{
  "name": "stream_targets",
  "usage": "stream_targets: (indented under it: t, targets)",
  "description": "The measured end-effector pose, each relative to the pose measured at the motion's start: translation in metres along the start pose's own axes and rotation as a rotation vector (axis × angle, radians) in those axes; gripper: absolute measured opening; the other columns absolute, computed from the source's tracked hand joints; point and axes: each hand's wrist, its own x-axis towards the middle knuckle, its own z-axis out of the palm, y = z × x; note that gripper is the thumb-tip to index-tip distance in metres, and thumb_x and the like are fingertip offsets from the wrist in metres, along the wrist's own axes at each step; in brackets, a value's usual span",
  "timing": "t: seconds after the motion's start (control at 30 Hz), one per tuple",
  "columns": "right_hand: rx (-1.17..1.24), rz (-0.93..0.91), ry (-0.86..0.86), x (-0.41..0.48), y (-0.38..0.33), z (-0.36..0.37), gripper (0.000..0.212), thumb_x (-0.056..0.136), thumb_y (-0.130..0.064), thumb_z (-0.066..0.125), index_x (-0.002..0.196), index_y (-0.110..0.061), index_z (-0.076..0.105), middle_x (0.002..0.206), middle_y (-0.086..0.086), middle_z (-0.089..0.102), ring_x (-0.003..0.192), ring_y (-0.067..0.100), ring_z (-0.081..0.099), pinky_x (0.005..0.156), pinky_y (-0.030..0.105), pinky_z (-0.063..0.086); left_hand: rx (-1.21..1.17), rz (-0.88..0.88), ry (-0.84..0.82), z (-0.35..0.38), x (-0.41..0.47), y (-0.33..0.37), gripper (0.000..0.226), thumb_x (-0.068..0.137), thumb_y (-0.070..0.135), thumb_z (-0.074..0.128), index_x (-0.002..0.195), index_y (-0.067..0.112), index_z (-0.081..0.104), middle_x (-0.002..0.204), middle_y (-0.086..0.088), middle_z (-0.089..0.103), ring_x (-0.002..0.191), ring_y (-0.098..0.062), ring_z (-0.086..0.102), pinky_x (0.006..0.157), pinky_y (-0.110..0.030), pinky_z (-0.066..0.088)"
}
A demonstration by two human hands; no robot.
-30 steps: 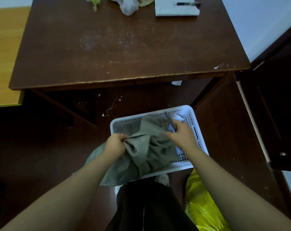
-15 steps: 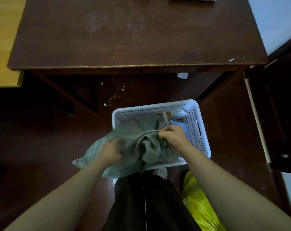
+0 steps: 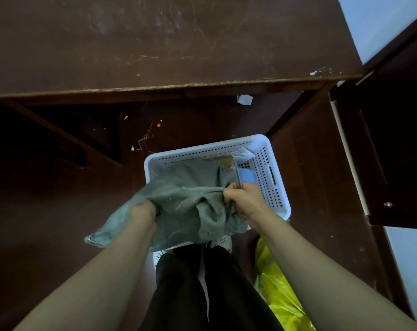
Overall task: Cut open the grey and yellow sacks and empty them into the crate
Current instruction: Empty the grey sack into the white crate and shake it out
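The grey sack [image 3: 183, 206] hangs limp over the near edge of the white perforated crate [image 3: 272, 173] on the floor. My left hand [image 3: 143, 211] grips the sack's left part, its fingers buried in the fabric. My right hand [image 3: 244, 199] grips the sack's right part together with a thin metal blade [image 3: 237, 174] that points into the crate. Brownish and white pieces [image 3: 229, 158] lie at the crate's far right corner. The yellow sack [image 3: 276, 290] lies on the floor by my right leg.
A scratched dark wooden desk [image 3: 169, 48] overhangs the floor just beyond the crate. A dark cabinet door [image 3: 389, 151] stands at the right. Small scraps [image 3: 244, 99] litter the floor under the desk. My legs in black trousers [image 3: 202, 295] stand right behind the crate.
My left hand has slid left and down along the grey sack, pulling it out flatter. The camera has tilted down, so the desk's far items have left the view.
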Motion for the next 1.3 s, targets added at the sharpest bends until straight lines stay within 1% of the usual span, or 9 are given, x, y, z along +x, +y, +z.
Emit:
stream_targets:
  t: [0.1, 0.33, 0.47, 0.63, 0.93, 1.03, 1.1, 1.2, 1.3]
  targets:
    - [0.033, 0.01, 0.076, -0.004, -0.002, -0.005, 0.025, 0.074, 0.005, 0.06, 0.059, -0.013, 0.05, 0.036, -0.008, 0.039, 0.027, 0.003, 0.031, 0.03, 0.013, 0.023, -0.174, -0.006, -0.12, 0.023, -0.031, 0.021, 0.026, 0.097, 0.015, 0.051, 0.12, 0.005, 0.055, 0.112, -0.014, 0.063, 0.085, -0.023, 0.062, 0.065, -0.036, 0.053]
    - [0.013, -0.282, 0.313, -0.026, 0.003, -0.017, 0.027, 0.074, -0.009, 0.067, 0.053, -0.021, 0.055, 0.049, -0.006, 0.051, 0.05, 0.01, 0.047, 0.048, 0.024, 0.041, -0.111, 0.135, -0.579, 0.062, -0.132, 0.054, 0.024, 0.096, 0.009, 0.049, 0.114, -0.003, 0.06, 0.105, -0.018, 0.069, 0.091, -0.023, 0.069, 0.073, -0.032, 0.059]
    - [0.055, -0.138, 0.385, -0.029, -0.001, -0.008, 0.025, 0.079, -0.012, 0.063, 0.057, -0.017, 0.053, 0.056, -0.002, 0.052, 0.056, 0.014, 0.048, 0.051, 0.026, 0.036, -0.153, 0.189, -0.495, 0.059, -0.144, 0.063, 0.022, 0.097, 0.008, 0.048, 0.112, -0.005, 0.058, 0.105, -0.019, 0.067, 0.089, -0.024, 0.067, 0.074, -0.034, 0.056]
    - [0.135, -0.31, 0.32, -0.032, -0.023, 0.004, 0.028, 0.077, -0.006, 0.057, 0.053, -0.019, 0.047, 0.047, -0.009, 0.046, 0.051, 0.012, 0.043, 0.047, 0.023, 0.038, -0.132, 0.262, -0.527, 0.05, -0.149, 0.068, 0.014, 0.095, 0.007, 0.052, 0.092, 0.0, 0.064, 0.081, -0.013, 0.073, 0.075, -0.019, 0.072, 0.068, -0.031, 0.06]
    - [0.442, 0.169, 0.182, -0.026, -0.004, 0.013, 0.034, 0.07, -0.004, 0.046, 0.043, -0.02, 0.034, 0.034, -0.004, 0.026, 0.026, 0.012, 0.021, 0.037, 0.011, 0.021, -0.158, 0.334, -0.598, 0.052, -0.162, 0.084, 0.022, 0.097, 0.004, 0.045, 0.085, 0.0, 0.062, 0.07, -0.009, 0.072, 0.065, -0.015, 0.071, 0.062, -0.027, 0.059]
    - [0.561, 0.275, 0.267, -0.012, 0.003, -0.007, 0.018, 0.081, -0.018, 0.051, 0.065, -0.011, 0.053, 0.057, 0.005, 0.054, 0.046, 0.02, 0.047, 0.047, 0.025, 0.043, -0.098, 0.374, -0.591, 0.045, -0.164, 0.094, 0.02, 0.095, 0.001, 0.045, 0.084, 0.0, 0.062, 0.068, -0.009, 0.07, 0.064, -0.017, 0.069, 0.06, -0.025, 0.058]
    - [0.572, 0.263, 0.31, 0.006, -0.001, -0.012, 0.029, 0.082, -0.034, 0.059, 0.09, -0.007, 0.065, 0.086, 0.012, 0.069, 0.069, 0.026, 0.059, 0.067, 0.039, 0.053, -0.024, 0.365, -0.608, 0.041, -0.167, 0.092, 0.019, 0.093, -0.001, 0.045, 0.087, -0.001, 0.062, 0.072, -0.01, 0.071, 0.065, -0.017, 0.07, 0.062, -0.027, 0.059]
    - [0.541, 0.243, 0.296, 0.03, -0.019, -0.012, 0.04, 0.074, -0.049, 0.072, 0.086, -0.013, 0.058, 0.083, 0.009, 0.066, 0.067, 0.026, 0.063, 0.069, 0.039, 0.057, -0.009, 0.335, -0.653, 0.034, -0.169, 0.089, 0.018, 0.093, -0.002, 0.042, 0.091, -0.003, 0.06, 0.08, -0.014, 0.068, 0.067, -0.018, 0.069, 0.064, -0.028, 0.059]
    - [0.393, 0.247, 0.189, 0.043, -0.029, -0.002, 0.039, 0.074, -0.03, 0.08, 0.092, -0.008, 0.053, 0.086, 0.011, 0.061, 0.079, 0.026, 0.062, 0.08, 0.042, 0.056, 0.028, 0.353, -0.699, 0.028, -0.166, 0.094, 0.017, 0.092, -0.002, 0.04, 0.092, -0.003, 0.056, 0.079, -0.013, 0.061, 0.065, -0.018, 0.063, 0.063, -0.028, 0.059]
